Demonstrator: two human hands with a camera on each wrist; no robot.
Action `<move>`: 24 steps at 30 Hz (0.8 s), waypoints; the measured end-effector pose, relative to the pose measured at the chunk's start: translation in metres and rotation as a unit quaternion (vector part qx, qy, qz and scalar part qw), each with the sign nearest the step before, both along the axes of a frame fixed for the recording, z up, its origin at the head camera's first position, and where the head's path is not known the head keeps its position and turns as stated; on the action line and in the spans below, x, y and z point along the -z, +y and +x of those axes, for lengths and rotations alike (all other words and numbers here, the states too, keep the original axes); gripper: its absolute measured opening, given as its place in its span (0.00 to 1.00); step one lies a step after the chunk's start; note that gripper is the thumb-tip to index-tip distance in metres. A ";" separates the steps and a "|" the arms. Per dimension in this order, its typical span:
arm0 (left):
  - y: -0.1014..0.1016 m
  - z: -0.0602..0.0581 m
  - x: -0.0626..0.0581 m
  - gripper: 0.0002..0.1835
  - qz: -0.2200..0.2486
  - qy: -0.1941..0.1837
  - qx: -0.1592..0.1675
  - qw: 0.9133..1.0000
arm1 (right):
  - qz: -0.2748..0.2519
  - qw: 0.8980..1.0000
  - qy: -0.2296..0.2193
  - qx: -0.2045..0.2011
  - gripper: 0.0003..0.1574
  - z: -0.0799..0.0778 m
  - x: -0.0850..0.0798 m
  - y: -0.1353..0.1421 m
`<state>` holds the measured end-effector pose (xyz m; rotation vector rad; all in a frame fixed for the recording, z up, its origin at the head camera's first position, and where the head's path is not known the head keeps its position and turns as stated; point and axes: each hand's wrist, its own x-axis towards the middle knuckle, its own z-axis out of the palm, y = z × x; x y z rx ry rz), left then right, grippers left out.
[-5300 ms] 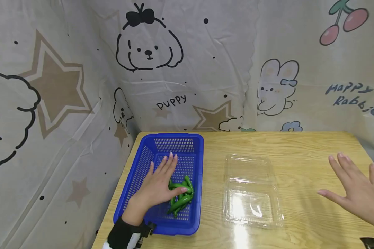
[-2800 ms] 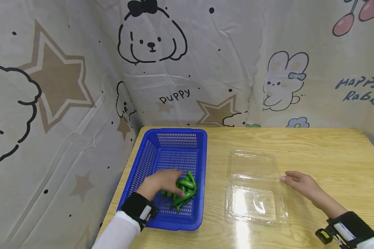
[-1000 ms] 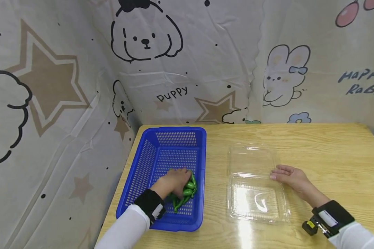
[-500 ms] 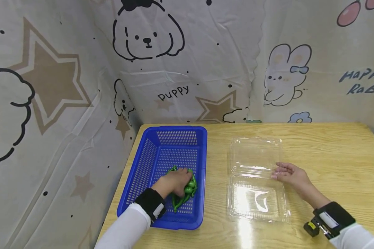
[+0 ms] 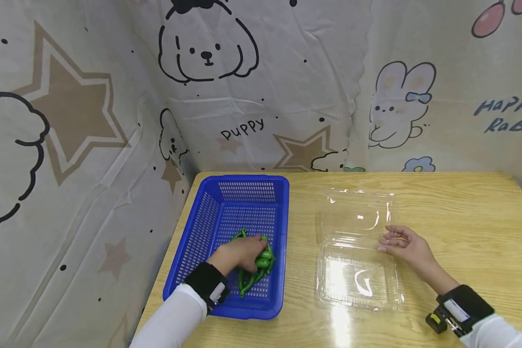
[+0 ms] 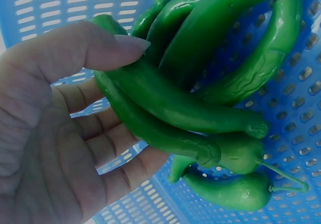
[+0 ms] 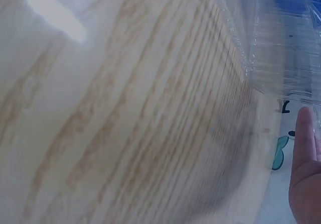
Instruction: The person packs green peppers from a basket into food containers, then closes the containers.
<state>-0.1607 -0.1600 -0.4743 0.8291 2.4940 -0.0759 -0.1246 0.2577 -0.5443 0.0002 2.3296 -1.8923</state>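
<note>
In the head view my left hand [image 5: 240,252] reaches down into a blue plastic basket [image 5: 285,212]. The left wrist view shows its thumb laid over long green peppers [image 6: 170,101] with the other fingers beneath, gripping them. More glossy green peppers [image 6: 235,191] lie around on the perforated basket floor. My right hand [image 5: 411,246] is at the right edge of a clear plastic clamshell box [image 5: 356,275], fingertips right by the hinge, fingers fairly straight. The lid [image 5: 356,212] of the box is swung back, away from me. Only part of the right hand [image 7: 305,169] shows in the right wrist view.
A light wooden table [image 5: 461,208] carries the basket on the left and the box near its middle. A pale printed curtain [image 5: 287,87] hangs behind the table and along its left side.
My left hand has gone from spread above the peppers to gripping some. My right hand has come in from the right to the box, and its lid has shifted back.
</note>
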 end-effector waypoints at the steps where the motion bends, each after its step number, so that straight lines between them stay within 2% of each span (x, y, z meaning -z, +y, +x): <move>1: -0.001 0.000 0.000 0.25 0.008 -0.002 -0.001 1.000 | 0.005 1.000 0.002 0.000 0.41 0.000 0.000 0.000; 8: -0.005 0.003 -0.010 0.25 0.050 -0.024 -0.020 0.998 | 0.032 0.999 0.011 -0.009 0.42 0.001 -0.002 0.001; 14: -0.006 0.006 -0.023 0.23 0.039 -0.035 -0.069 0.996 | 0.035 0.999 0.011 -0.015 0.42 0.001 -0.005 0.001; 18: -0.008 0.007 -0.028 0.23 0.034 -0.037 -0.087 0.995 | 0.043 0.999 0.013 -0.012 0.42 0.002 -0.006 0.000; 24: -0.013 0.007 -0.037 0.25 0.057 -0.035 -0.103 0.992 | 0.058 0.998 0.012 -0.015 0.42 0.002 -0.008 -0.002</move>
